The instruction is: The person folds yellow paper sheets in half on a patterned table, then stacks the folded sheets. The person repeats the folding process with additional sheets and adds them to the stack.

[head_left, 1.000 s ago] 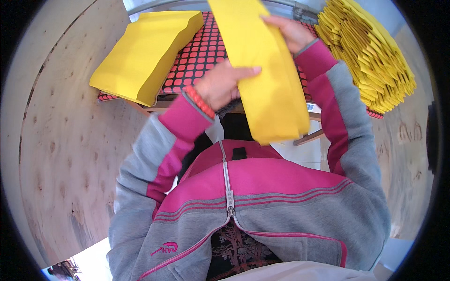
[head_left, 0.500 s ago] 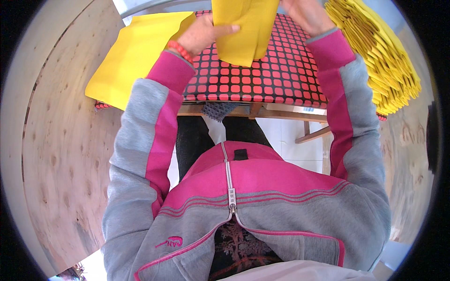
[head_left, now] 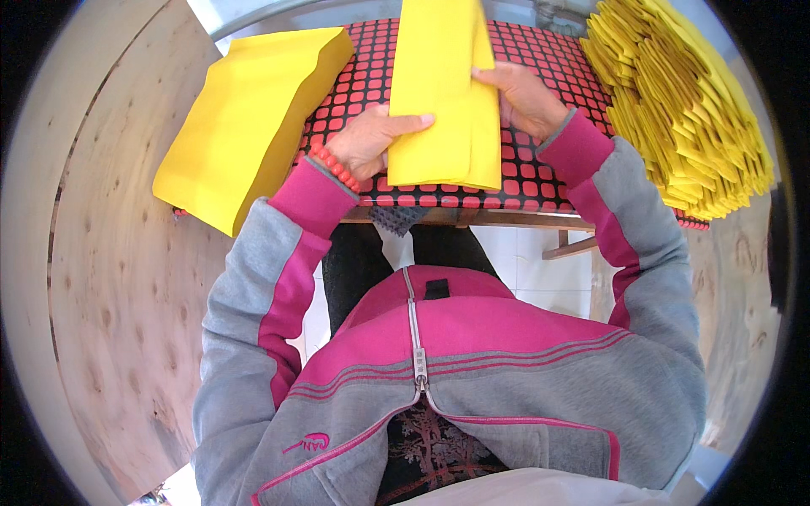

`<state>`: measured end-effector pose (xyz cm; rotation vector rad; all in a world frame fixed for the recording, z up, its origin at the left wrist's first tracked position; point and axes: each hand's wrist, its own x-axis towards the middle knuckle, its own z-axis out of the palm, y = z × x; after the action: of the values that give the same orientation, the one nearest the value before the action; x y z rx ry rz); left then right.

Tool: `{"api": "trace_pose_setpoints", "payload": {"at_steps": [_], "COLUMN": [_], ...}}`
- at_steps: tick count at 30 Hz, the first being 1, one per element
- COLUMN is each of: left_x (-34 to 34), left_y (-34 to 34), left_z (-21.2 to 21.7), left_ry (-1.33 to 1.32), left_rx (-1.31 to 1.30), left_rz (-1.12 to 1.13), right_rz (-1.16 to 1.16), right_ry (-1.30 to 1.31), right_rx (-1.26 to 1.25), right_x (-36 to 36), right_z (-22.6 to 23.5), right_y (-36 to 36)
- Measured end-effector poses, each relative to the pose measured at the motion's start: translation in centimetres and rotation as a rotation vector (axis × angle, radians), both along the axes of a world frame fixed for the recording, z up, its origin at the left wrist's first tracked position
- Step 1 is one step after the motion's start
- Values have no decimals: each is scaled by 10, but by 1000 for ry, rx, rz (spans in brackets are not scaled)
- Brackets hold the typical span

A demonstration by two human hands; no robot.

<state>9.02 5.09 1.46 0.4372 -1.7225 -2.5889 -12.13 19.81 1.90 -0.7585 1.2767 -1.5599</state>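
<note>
Above the table, a folded yellow sheet (head_left: 443,101) hangs lengthwise between my hands; whether it is cloth or paper I cannot tell. My left hand (head_left: 371,142), with a red bead bracelet (head_left: 336,169) at the wrist, grips its left edge, thumb flat on the front and fingers behind. On the right edge, a little higher up, my right hand (head_left: 527,97) pinches the sheet with the thumb on top. A lengthwise fold edge runs down the sheet's right part. To the left lies a thick stack of flat yellow sheets (head_left: 245,110).
A red-and-black checked cover (head_left: 548,169) lies over the tabletop. At its right stands a tall pile of folded yellow pieces (head_left: 675,110). Wooden table framing (head_left: 523,219) shows beneath the front edge. Plywood panels (head_left: 126,253) rise on both sides.
The folded sheet has come down and nearer to me, its lower end now close to the table's front edge. My right hand has moved lower and inward along its right side.
</note>
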Motion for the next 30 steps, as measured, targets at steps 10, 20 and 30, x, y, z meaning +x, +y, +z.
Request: {"api": "trace_pose_setpoints", "payload": {"at_steps": [10, 20, 30], "left_x": [41, 62, 26], "left_y": [-14, 15, 44], "left_z": [6, -3, -26], "left_ry": [-331, 219, 171], "left_rx": [-366, -1576, -1727], "left_rz": [29, 408, -104], "right_rz": [144, -183, 337], "right_ry": [130, 1144, 1483], "right_rx": [335, -141, -483], "right_x": [-19, -38, -16], "right_z": [7, -17, -39], "right_y": [35, 5, -68]}}
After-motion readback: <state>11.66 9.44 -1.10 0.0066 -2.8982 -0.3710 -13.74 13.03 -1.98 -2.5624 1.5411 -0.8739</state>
